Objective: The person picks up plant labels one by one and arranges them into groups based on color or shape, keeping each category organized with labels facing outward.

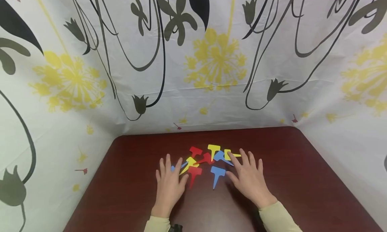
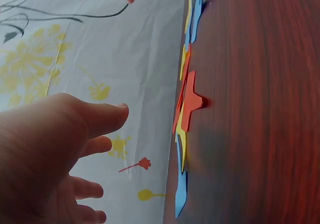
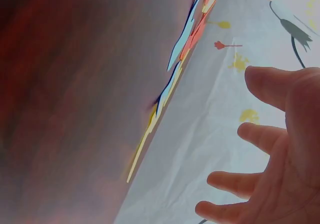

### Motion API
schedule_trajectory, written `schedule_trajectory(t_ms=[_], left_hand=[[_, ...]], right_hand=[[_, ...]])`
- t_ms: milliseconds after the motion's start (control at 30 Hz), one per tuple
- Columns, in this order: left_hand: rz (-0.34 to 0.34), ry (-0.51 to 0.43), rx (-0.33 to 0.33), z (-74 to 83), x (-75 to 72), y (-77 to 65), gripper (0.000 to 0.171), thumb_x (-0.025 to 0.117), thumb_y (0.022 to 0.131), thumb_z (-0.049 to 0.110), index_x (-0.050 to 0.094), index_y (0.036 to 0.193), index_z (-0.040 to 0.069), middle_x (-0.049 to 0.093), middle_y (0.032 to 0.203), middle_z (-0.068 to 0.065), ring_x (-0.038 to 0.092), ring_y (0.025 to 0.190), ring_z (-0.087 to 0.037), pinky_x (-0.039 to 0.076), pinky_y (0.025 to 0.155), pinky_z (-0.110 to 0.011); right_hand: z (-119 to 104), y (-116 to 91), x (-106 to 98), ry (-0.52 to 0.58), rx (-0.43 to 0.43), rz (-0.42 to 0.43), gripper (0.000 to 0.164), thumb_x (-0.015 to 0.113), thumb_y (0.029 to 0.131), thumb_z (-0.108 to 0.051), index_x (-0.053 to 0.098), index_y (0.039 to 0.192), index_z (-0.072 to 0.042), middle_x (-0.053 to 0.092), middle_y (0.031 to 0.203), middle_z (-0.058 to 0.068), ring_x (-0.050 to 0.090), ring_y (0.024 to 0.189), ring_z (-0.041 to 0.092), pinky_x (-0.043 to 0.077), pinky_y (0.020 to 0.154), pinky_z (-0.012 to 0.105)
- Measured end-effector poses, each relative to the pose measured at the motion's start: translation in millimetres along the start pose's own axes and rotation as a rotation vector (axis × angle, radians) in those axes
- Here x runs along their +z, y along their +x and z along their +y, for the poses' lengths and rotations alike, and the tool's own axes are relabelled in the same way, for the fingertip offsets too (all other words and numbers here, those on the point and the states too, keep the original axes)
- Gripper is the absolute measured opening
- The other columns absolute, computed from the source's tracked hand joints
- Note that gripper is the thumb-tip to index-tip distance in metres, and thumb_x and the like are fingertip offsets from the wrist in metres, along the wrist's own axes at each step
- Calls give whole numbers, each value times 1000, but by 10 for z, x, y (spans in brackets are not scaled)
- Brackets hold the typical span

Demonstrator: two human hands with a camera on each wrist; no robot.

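Reddish-brown tabletop fronts flower-printed sheeting, left hand and right hand spread, empty, near coloured tags.

The dark red-brown desk, its far corners rounded, carries flat T-shaped pieces. Left of the front blue piece lies a red piece. Beyond that same blue piece — a second blue piece, a middle red piece and, farthest, an upright-T yellow piece.

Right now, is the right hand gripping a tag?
No, the right hand is spread open and holds nothing.
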State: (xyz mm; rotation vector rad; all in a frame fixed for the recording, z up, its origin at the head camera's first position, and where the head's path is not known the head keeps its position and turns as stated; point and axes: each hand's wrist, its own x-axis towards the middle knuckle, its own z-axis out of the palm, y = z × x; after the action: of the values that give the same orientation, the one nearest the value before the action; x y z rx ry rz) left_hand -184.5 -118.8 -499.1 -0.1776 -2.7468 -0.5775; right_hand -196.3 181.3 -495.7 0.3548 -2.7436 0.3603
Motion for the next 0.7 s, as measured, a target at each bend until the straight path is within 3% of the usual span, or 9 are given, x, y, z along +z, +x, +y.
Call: schedule_trajectory(t_ms=[167,367,700], left_hand=[[9,37,50,-20,-10,48,64,77,88,39,56,145,18,30,159,-23,22,146,-49,29,107,-72],[24,81,112,-66,-28,139,52,77,89,30,63,136,13,49,146,-22,37,139,-47,36,109,-61],[41,137,165,-221,5,307,41,79,88,22,70,127,12,62,133,-15,54,128,-38,50,99,-54]], right_hand=[[25,49,-26,-26,-31,-13,77,76,86,-47,44,153,-28,38,153,24,32,137,53,21,103,80],[15,120,-54,-61,-78,-17,74,75,87,-46,46,152,-26,43,150,24,37,136,51,27,103,77],[24,208,-22,-122,-141,-51,73,74,89,-46,46,153,-26,43,151,23,39,135,49,33,104,72]])
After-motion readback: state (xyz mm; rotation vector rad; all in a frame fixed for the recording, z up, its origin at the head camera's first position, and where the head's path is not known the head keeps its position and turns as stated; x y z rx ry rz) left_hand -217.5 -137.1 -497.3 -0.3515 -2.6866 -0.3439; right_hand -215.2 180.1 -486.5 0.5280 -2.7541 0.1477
